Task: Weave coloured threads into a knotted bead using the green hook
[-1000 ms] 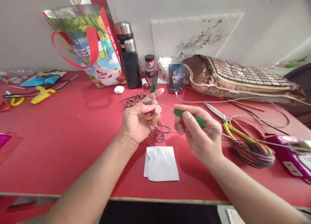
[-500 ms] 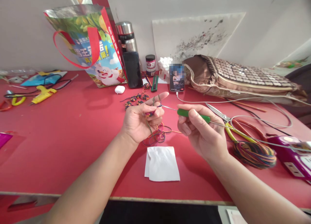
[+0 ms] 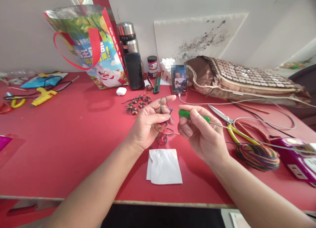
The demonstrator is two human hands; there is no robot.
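My left hand (image 3: 149, 124) pinches a small multicoloured knotted piece (image 3: 164, 123), with coloured cord looped over its forefinger. Loose coloured cord (image 3: 163, 136) trails from it down onto the red table (image 3: 74, 139). My right hand (image 3: 202, 135) grips a green-handled hook tool (image 3: 194, 116), whose thin metal tip reaches into the cord at my left fingers. The two hands sit close together above a white folded paper (image 3: 164, 166).
Several small knotted pieces (image 3: 137, 104) lie behind my hands. Scissors (image 3: 227, 121) and a coil of multicoloured cord (image 3: 258, 156) are at right, with a purple power strip (image 3: 297, 155). A phone (image 3: 179, 79), printed bag (image 3: 91, 46), flask (image 3: 127, 37) and beaded cushion (image 3: 247, 79) line the back.
My left hand moved right and closed in on the tool tip. The right hand shifted slightly left, so the gap between the hands has shrunk.
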